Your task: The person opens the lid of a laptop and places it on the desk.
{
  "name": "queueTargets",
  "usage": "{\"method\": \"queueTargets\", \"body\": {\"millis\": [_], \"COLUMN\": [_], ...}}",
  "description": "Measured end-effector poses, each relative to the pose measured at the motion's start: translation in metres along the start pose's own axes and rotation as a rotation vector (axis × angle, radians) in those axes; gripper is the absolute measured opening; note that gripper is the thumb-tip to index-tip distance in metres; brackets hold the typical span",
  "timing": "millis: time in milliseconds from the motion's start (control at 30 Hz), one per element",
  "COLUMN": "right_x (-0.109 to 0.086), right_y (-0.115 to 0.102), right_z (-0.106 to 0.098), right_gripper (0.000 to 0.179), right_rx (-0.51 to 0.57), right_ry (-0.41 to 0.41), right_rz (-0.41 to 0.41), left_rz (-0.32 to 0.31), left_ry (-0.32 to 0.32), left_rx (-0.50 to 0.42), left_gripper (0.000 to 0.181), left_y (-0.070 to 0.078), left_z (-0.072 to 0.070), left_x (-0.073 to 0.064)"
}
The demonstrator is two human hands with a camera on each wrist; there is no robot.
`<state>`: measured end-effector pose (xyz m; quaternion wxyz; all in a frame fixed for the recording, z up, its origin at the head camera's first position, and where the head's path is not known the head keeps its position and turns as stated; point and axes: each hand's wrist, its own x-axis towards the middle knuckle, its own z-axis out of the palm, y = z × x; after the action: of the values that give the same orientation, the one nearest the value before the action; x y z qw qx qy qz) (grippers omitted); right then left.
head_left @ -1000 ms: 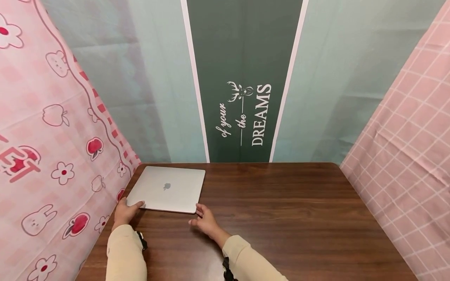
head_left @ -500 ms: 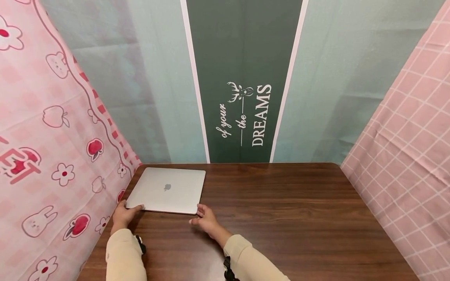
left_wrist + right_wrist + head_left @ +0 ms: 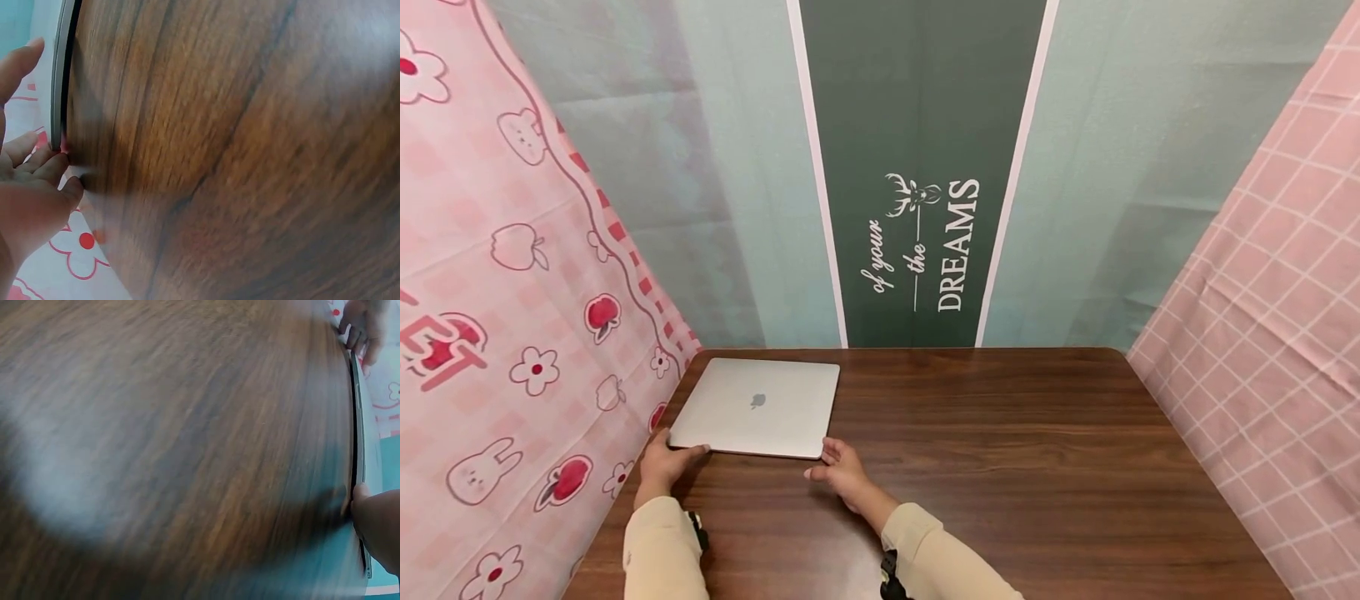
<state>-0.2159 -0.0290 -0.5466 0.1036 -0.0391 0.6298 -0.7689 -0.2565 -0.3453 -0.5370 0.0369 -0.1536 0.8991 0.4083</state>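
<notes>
A closed silver laptop (image 3: 752,408) with an apple logo lies at the far left of the wooden table, its long side facing the person. At its front left corner, my left hand (image 3: 664,467) has the fingers against the left side and the thumb stretched along the front edge. The left wrist view shows those fingertips (image 3: 59,162) right at the corner of the laptop (image 3: 59,75). My right hand (image 3: 844,479) touches the front right corner with its fingertips, the thumb held apart from the laptop. Both hands have their fingers extended.
The brown wooden table (image 3: 1000,467) reaches right from the laptop. A pink printed cloth (image 3: 535,275) hangs along its left side, close to the left hand. Green and teal cloth (image 3: 917,100) stands behind, and pink checked cloth (image 3: 1262,292) at the right.
The laptop has shifted very slightly toward the person and to the right. My left thumb has slid from the lid to the front edge. My right hand has kept by its corner.
</notes>
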Motion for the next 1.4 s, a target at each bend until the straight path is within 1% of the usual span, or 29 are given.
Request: {"method": "queueTargets", "body": {"millis": [100,167,300,433,633,800,900,1133,1267,1400], "right_x": [-0.010,-0.013,-0.012,-0.007,-0.013,-0.017,-0.018,-0.020,-0.026,-0.030], "right_y": [-0.011,-0.012,0.001,0.015,0.015,0.014,0.015,0.020,0.014,0.011], "right_z": [0.000,-0.002,-0.010,-0.017,-0.021,-0.022,-0.024,-0.034,-0.038,-0.039], "right_gripper": [0.066,0.066,0.067,0.067,0.069,0.069,0.069,0.067,0.067,0.068], "right_rx": [0.000,0.006,0.018,0.015,0.021,0.010,-0.002,0.024,0.039,0.054], "right_ry": [-0.010,-0.016,-0.016,-0.006,0.004,0.007,0.009,0.012,0.007,-0.005], "right_rz": [-0.004,-0.001,0.017,0.013,0.025,0.020,0.012,0.008,0.011,0.021], "left_rz": [0.026,0.030,0.034,0.058,0.094,0.085,0.090,0.103,0.098,0.095], "left_ry": [-0.008,-0.014,-0.015,0.006,0.029,0.037,0.041,0.053,0.059,0.061], "left_rx": [0.037,0.072,0.115,0.118,0.134,0.124,0.121,0.114,0.099,0.106], "left_gripper": [0.098,0.098,0.097,0.093,0.087,0.086,0.085,0.082,0.082,0.081], "left_y": [-0.001,-0.002,-0.004,-0.003,-0.004,-0.006,-0.006,-0.003,-0.002,-0.001], "left_z": [0.000,0.000,0.002,0.003,0.005,0.006,0.008,0.011,0.014,0.014], "left_x": [0.000,-0.001,-0.004,-0.007,-0.011,-0.013,-0.014,-0.021,-0.025,-0.028]}}
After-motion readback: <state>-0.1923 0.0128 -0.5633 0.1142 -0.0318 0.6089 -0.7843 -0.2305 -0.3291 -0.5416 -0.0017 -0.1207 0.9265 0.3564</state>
